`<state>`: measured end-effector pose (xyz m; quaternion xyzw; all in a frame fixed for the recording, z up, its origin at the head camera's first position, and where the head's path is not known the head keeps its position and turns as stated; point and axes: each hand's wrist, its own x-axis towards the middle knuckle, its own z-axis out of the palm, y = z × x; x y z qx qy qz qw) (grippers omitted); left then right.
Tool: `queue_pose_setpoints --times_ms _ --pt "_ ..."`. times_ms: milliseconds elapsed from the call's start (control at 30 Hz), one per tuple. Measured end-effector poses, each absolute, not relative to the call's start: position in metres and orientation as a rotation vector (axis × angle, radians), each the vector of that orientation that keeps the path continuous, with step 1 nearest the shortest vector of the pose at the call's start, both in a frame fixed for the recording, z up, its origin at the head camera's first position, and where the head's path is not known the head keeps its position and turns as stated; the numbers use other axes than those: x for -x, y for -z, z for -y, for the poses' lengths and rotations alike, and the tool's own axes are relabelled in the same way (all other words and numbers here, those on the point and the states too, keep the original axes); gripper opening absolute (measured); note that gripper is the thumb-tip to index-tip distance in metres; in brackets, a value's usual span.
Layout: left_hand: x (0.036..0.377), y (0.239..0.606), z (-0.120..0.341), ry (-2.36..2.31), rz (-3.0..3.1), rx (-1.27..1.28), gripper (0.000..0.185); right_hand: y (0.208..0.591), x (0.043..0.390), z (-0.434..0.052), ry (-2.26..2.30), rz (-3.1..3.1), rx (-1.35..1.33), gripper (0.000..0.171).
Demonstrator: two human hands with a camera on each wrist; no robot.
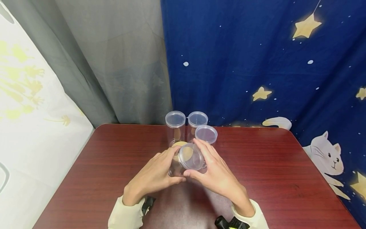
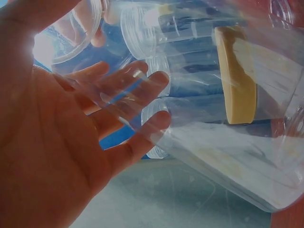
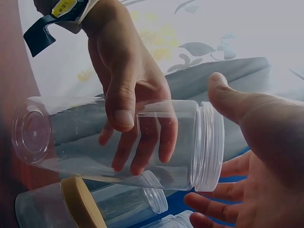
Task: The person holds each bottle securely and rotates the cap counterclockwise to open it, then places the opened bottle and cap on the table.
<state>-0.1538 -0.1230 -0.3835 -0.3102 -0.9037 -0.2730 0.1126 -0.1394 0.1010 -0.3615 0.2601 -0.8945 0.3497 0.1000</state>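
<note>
A clear plastic jar (image 3: 156, 137) with a clear screw lid (image 3: 209, 145) is held tilted above the table, its lid end toward the right. My left hand (image 1: 155, 173) grips the jar's body, thumb on the near side and fingers around the far side. My right hand (image 1: 218, 173) cups around the lid. In the right wrist view its thumb stands apart from the lid's edge, while the fingers reach along the opposite edge. Behind the held jar stands a shorter clear jar with a tan lid (image 3: 80, 204), partly hidden in the head view.
Three tall clear jars stand upright behind the hands: a left one (image 1: 175, 127), a middle one (image 1: 197, 119) and a nearer right one (image 1: 206, 134). They stand on a reddish-brown table (image 1: 120, 159). Grey and blue curtains (image 1: 223, 79) hang behind its back edge.
</note>
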Motion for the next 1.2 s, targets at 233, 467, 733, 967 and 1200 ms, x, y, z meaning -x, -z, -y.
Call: queue_pose_setpoints --times_ms 233,467,733,967,1200 --pt "0.1528 0.3841 0.1234 0.759 2.690 0.868 0.097 0.3652 0.1407 -0.0986 -0.945 2.599 -0.752 0.094" --pt "0.1506 0.3832 0.1233 0.679 2.707 0.848 0.090 0.3662 0.1397 -0.0947 -0.880 2.628 -0.685 0.086" --pt "0.1496 0.3828 0.1232 0.653 2.717 0.843 0.086 0.3669 0.1390 -0.0939 -0.865 2.639 -0.657 0.082" --pt "0.1496 0.3822 0.1235 0.664 2.724 0.851 0.087 0.3662 0.1389 -0.0942 -0.900 2.613 -0.674 0.081" --pt "0.1515 0.3831 0.1237 0.695 2.703 0.873 0.089 0.3661 0.1398 -0.0944 -0.929 2.593 -0.680 0.079"
